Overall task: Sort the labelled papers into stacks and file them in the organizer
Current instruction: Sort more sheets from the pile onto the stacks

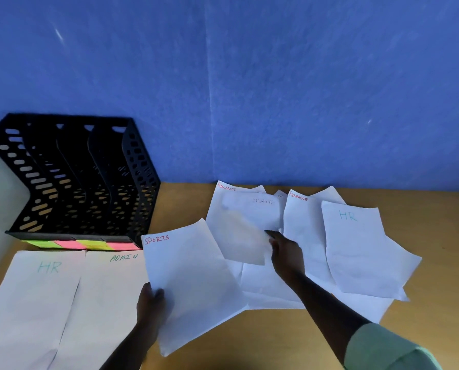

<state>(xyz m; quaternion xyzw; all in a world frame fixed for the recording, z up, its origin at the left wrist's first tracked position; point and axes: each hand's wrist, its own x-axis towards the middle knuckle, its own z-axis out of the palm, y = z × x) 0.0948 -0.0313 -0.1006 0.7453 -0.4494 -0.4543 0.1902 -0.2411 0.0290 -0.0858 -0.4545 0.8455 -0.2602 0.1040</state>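
Note:
My left hand [151, 305] grips the lower left edge of a white sheet marked SPORTS [193, 284], held tilted above the table. My right hand [285, 253] pinches the right edge of a blurred sheet [243, 236] lifted off the loose pile; its label is unreadable. In that pile lie two sheets marked FINANCE [300, 225] and one marked HR [356, 247]. At the near left sit two flat stacks, one topped HR [33, 297] and one topped ADMIN [108, 292]. The black slotted organizer [73, 180] stands at the back left.
Green and pink sticky labels [84, 244] line the organizer's front edge. A blue wall [276, 89] rises right behind the wooden table [442, 236]. Bare tabletop shows at the far right and along the near edge below the pile.

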